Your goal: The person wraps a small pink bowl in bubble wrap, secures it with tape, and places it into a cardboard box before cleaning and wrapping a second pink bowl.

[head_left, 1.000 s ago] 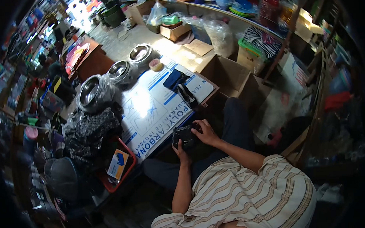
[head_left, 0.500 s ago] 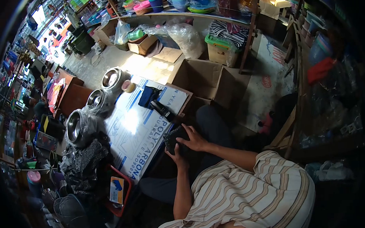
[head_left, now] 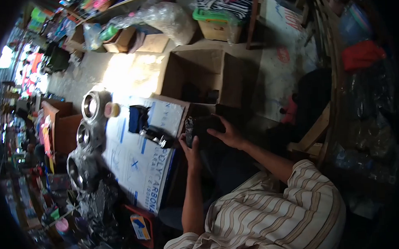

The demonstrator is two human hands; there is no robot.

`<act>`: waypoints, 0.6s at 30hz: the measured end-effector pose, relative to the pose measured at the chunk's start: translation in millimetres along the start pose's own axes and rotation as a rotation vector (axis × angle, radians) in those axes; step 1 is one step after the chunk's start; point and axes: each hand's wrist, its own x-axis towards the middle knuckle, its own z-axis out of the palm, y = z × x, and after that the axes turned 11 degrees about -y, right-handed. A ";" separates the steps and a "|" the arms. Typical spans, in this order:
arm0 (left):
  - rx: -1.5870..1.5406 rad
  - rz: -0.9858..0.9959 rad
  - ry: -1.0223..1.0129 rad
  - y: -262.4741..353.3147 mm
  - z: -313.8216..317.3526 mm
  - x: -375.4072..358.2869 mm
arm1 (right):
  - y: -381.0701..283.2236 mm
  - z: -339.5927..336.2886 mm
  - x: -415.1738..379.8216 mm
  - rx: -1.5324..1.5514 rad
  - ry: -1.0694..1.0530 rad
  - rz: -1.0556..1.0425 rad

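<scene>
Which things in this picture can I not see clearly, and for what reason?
1. Dark object, head view: the right hand and left hand cover part of it; too dark to identify.
2. Inside of the cardboard box: in shadow.
3. White sheet: its print is partly covered by the blue item.
4. Shelf goods at the top edge: cut off.

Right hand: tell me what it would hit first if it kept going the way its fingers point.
The right hand points left across the dark flat object it grips, so that comes first. Beyond it lies the white printed cardboard sheet with a black strapped item, though depth is unclear.
</scene>
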 end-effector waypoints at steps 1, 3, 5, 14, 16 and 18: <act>-0.053 -0.088 -0.025 4.9 3.2 14.1 | 8.7 -11.0 3.2 -0.010 0.031 0.022; -0.067 -0.119 -0.118 13.2 3.9 48.5 | 26.0 -28.3 12.7 0.163 0.131 0.151; -0.006 -0.081 -0.191 5.0 -6.4 97.4 | 29.8 -47.4 20.5 0.189 0.190 0.225; 1.194 0.368 0.143 -54.7 -49.8 234.6 | 110.4 -109.5 107.5 0.185 0.439 0.367; 1.205 0.295 0.170 -53.7 -43.1 237.8 | 96.8 -117.4 146.6 0.207 0.376 0.288; 1.215 0.216 0.183 -51.7 -39.0 237.9 | 145.9 -125.1 187.3 0.086 0.518 0.339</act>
